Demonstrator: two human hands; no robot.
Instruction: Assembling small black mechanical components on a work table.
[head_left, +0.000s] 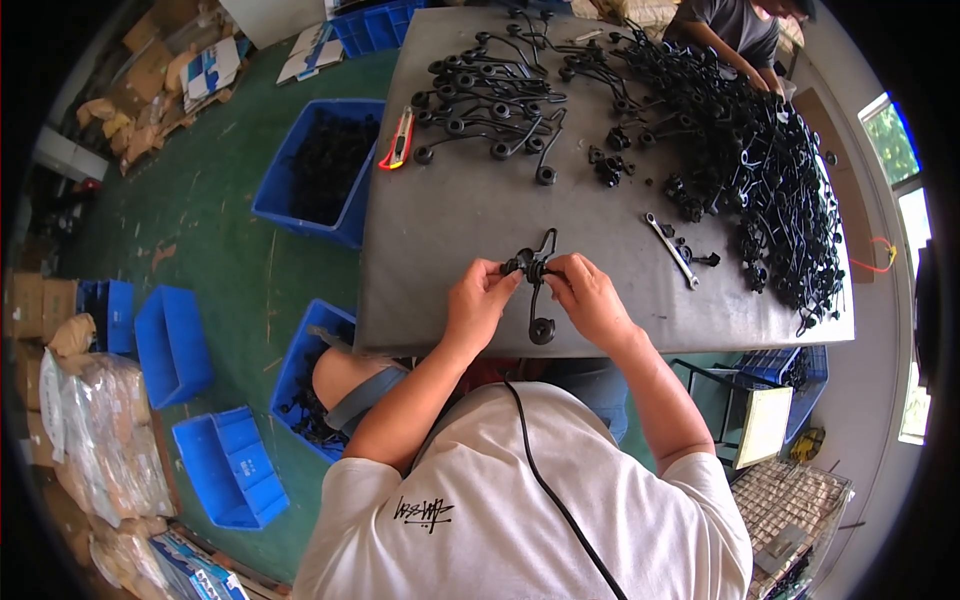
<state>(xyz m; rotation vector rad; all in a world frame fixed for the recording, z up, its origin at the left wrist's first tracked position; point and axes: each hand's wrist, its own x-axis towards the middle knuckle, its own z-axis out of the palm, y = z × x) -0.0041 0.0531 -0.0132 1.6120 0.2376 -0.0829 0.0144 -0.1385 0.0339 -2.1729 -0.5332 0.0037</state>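
Just inside the near edge of the table (446, 222), the black part (531, 265) lies square to that edge, loop pointing away. Left hand (480, 300) and right hand (592, 300) pinch its middle, fingers nearly closed.

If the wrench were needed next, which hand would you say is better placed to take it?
Probably the right hand: the wrench lies on its side, while the left hand is farther away. Both hold the black part, though.
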